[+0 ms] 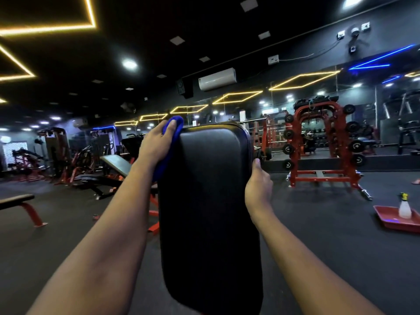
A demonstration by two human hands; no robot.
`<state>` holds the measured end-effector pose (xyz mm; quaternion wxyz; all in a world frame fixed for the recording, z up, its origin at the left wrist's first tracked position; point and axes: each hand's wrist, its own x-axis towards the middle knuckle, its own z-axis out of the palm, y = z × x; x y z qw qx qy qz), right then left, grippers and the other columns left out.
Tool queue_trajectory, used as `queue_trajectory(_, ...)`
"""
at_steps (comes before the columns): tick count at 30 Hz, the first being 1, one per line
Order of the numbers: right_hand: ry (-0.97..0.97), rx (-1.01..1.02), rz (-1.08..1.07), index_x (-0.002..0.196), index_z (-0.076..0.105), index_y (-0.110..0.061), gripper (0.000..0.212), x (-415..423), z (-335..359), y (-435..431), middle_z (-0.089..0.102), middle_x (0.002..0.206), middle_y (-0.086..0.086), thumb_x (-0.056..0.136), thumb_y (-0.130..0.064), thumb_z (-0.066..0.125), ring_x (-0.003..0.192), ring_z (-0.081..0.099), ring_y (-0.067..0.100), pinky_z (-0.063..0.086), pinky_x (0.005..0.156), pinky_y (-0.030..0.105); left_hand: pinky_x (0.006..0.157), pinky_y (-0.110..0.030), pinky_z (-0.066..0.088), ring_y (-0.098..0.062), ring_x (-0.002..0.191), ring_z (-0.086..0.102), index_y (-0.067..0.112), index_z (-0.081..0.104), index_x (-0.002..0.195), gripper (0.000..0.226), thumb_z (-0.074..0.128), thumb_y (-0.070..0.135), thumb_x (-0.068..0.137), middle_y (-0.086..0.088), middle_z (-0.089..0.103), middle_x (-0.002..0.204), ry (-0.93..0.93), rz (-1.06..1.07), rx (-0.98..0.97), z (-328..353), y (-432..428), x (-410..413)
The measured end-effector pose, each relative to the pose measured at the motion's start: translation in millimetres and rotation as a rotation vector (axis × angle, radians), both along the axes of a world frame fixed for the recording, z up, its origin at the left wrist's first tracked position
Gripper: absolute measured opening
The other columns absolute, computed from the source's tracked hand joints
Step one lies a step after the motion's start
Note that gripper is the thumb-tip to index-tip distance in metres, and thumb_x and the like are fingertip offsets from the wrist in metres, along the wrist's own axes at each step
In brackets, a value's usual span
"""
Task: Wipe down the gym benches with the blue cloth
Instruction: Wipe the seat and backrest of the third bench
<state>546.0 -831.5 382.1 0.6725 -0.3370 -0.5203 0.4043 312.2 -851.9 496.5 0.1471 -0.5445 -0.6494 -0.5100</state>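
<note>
At centre frame, the left hand (156, 144) clasps the blue cloth (179, 122) over the upper-left corner of the bench pad (209, 189); the right hand (258, 185) grips its right edge. Wiping looks underway, and the next move probably calls for dragging the cloth down the face.

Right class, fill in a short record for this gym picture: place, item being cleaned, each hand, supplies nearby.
place: gym, with a red weight rack by the mirrored wall
item being cleaned: black bench pad, tilted up toward the camera
left hand: holds the blue cloth against the pad's upper left edge
right hand: grips the pad's right edge, thumb in front
supplies: spray bottle standing in a red tray on the floor, right
</note>
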Motion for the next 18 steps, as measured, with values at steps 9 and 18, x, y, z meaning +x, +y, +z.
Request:
queue_trajectory(9, -0.01, 0.021, -0.028, 0.121, 0.067, -0.005, 0.057, -1.8, 1.2, 3.3, 0.066, 0.106, 0.007, 0.107, -0.045, 0.03, 0.11, 0.061, 0.027, 0.046, 0.096, 0.036, 0.1, -0.046, 0.031, -0.013, 0.125, 0.046, 0.039, 0.058, 0.125, 0.042, 0.032, 0.057, 0.098, 0.017, 0.059, 0.128, 0.534, 0.09, 0.283, -13.3, 2.7, 106.1)
queue_trajectory(18, -0.031, 0.038, -0.026, 0.099, 0.071, -0.004, 0.062, -0.8, -0.9, -1.3, 0.068, 0.093, 0.009, 0.106, -0.047, 0.027, 0.094, 0.064, 0.021, 0.05, 0.082, 0.043, 0.094, -0.049, 0.04, -0.027, 0.125, 0.042, 0.04, 0.047, 0.131, 0.045, 0.028, 0.064, 0.097, 0.005, 0.048, 0.136, 0.1, 0.167, 0.255, -37.0, -1.8, 31.8)
